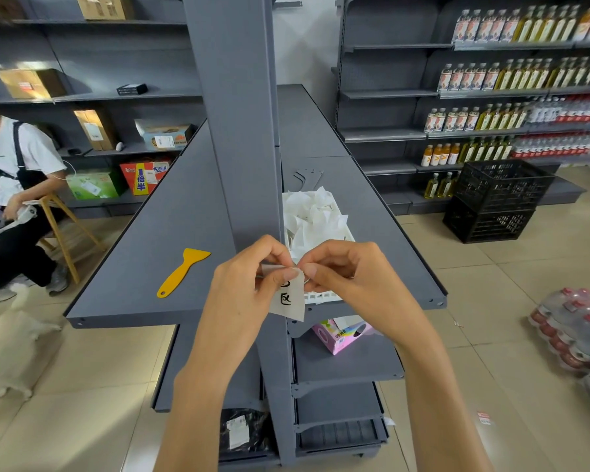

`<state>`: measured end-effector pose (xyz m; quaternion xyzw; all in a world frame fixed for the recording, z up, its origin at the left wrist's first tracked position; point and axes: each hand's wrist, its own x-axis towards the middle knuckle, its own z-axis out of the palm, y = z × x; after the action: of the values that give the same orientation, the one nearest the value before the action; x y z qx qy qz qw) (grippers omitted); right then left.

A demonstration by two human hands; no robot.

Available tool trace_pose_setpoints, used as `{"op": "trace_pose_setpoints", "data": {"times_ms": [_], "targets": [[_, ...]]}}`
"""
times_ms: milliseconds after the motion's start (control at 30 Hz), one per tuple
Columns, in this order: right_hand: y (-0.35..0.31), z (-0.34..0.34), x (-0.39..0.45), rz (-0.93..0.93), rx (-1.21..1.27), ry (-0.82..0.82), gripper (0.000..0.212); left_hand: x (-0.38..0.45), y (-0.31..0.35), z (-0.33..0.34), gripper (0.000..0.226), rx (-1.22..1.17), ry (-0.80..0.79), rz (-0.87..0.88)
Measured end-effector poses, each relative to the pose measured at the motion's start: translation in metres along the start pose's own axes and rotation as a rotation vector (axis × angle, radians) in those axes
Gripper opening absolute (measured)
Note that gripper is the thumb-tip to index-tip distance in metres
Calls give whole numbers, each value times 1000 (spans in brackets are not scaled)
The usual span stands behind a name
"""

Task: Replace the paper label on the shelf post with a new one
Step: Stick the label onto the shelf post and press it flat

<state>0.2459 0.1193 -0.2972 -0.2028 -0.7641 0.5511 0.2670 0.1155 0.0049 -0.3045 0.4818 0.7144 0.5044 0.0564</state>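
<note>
A small white paper label [288, 299] with black handwritten characters hangs between my two hands, in front of the grey shelf post [239, 114]. My left hand [249, 284] pinches its top left corner with thumb and forefinger. My right hand [344, 274] pinches the top right edge, fingertips almost touching those of the left. Just behind my hands, a white basket [321, 296] full of crumpled white paper scraps [312, 216] sits on the right shelf. A yellow plastic scraper [181, 271] lies on the left shelf, apart from both hands.
Grey shelf boards [157, 240] extend left and right of the post. A pink box [341, 337] sits on the lower right shelf. A seated person [11, 185] and a white dog [14, 335] are at left. Black crates [498, 199] and shrink-wrapped bottles [573, 332] stand on the floor at right.
</note>
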Motion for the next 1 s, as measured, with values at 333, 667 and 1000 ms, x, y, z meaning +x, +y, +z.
{"op": "trace_pose_setpoints", "data": {"times_ms": [333, 667, 1000], "targets": [[4, 0, 3, 1, -46, 4, 5, 1, -2, 0, 14, 16, -11, 20], [6, -2, 2, -23, -117, 63, 7, -1, 3, 3, 18, 105, -15, 107], [8, -3, -2, -61, -131, 109, 10, -5, 5, 8, 20, 133, 4, 90]]}}
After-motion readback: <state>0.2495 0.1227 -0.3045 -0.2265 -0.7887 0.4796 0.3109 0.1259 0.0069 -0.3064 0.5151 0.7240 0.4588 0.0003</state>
